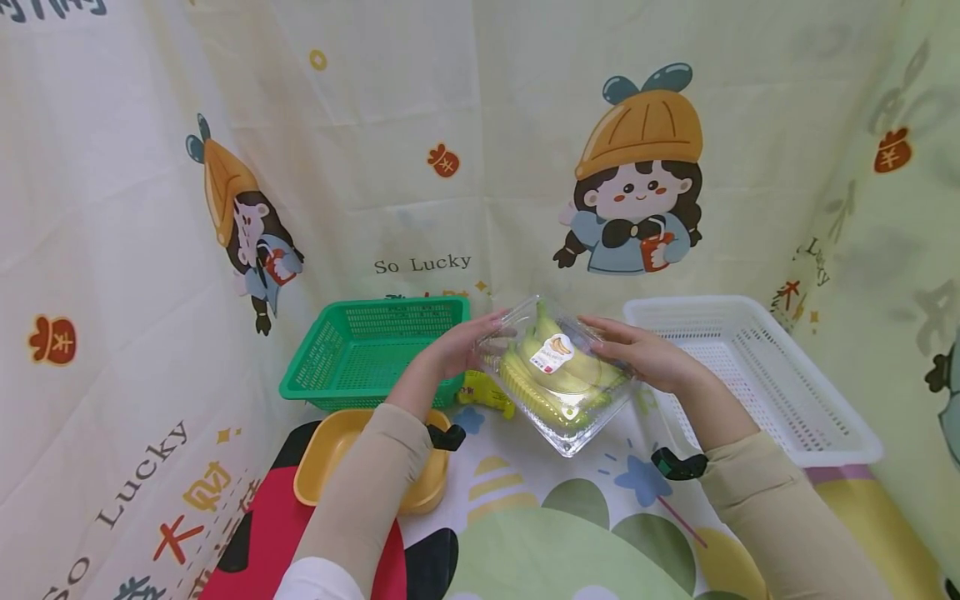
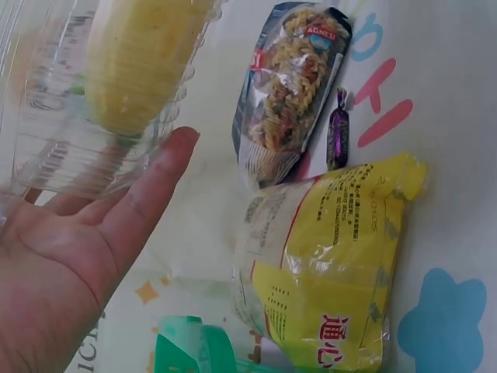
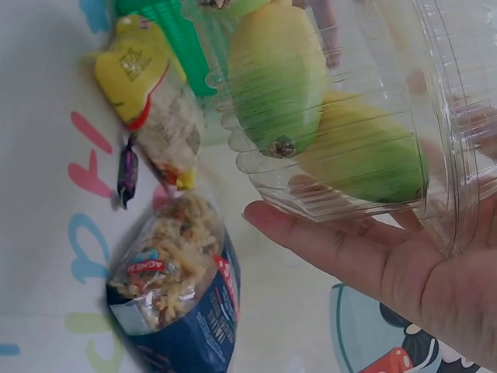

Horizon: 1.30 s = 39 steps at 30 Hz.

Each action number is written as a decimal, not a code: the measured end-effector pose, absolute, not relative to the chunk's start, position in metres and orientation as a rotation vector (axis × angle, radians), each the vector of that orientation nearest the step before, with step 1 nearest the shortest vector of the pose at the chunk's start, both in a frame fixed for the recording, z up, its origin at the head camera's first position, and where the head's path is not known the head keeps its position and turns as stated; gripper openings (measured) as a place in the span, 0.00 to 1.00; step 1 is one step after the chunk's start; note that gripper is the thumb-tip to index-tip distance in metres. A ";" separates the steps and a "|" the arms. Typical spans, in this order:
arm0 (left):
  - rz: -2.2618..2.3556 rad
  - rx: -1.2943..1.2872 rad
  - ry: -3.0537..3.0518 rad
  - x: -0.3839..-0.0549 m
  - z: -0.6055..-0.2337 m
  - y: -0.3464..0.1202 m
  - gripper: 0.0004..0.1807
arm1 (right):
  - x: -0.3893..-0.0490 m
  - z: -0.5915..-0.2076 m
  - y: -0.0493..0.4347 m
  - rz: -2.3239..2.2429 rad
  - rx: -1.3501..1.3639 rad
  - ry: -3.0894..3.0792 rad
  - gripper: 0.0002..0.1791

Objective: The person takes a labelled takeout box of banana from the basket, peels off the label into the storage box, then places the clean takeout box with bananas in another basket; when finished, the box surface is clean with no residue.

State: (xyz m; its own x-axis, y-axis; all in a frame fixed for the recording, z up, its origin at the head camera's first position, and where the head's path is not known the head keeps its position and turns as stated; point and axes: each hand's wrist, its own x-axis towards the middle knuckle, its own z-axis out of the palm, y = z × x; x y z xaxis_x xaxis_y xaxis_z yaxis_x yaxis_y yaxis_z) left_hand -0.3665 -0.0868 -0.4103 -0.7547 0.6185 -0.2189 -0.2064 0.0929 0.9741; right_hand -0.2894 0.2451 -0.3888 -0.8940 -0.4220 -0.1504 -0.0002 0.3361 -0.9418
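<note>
A clear plastic box of bananas [image 1: 558, 375] is held up above the table, tilted, with a white label on its top. My left hand [image 1: 456, 346] grips its left side and my right hand [image 1: 648, 354] its right side. In the left wrist view, the thumb side of that hand is partly hidden behind the clear plastic. Beneath the box lie a yellow snack bag [image 2: 334, 264], a pasta bag [image 3: 178, 287] and a small purple-wrapped candy [image 3: 128, 172]. The box blocks the pasta bag and candy in the head view.
A green basket [image 1: 382, 346] stands at the back left, with an orange-yellow tray [image 1: 330, 433] in front of it, partly behind the left forearm. On the right is a white basket [image 1: 817, 375]. Printed curtains [image 1: 525, 150] enclose the back and sides.
</note>
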 end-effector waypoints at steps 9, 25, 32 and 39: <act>1.798 0.411 1.786 -0.361 -0.415 -0.085 0.25 | -0.287 -0.391 0.247 -1.582 -0.323 2.280 0.34; 2.053 0.160 1.922 -0.330 -0.419 -0.085 0.31 | -0.277 -0.402 0.251 -1.825 -0.218 2.202 0.43; 2.195 0.095 1.910 -0.311 -0.420 -0.081 0.29 | -0.277 -0.410 0.242 -1.871 -0.124 2.156 0.44; 2.239 -0.016 1.974 -0.291 -0.421 -0.076 0.33 | -0.275 -0.416 0.234 -1.866 -0.125 2.139 0.46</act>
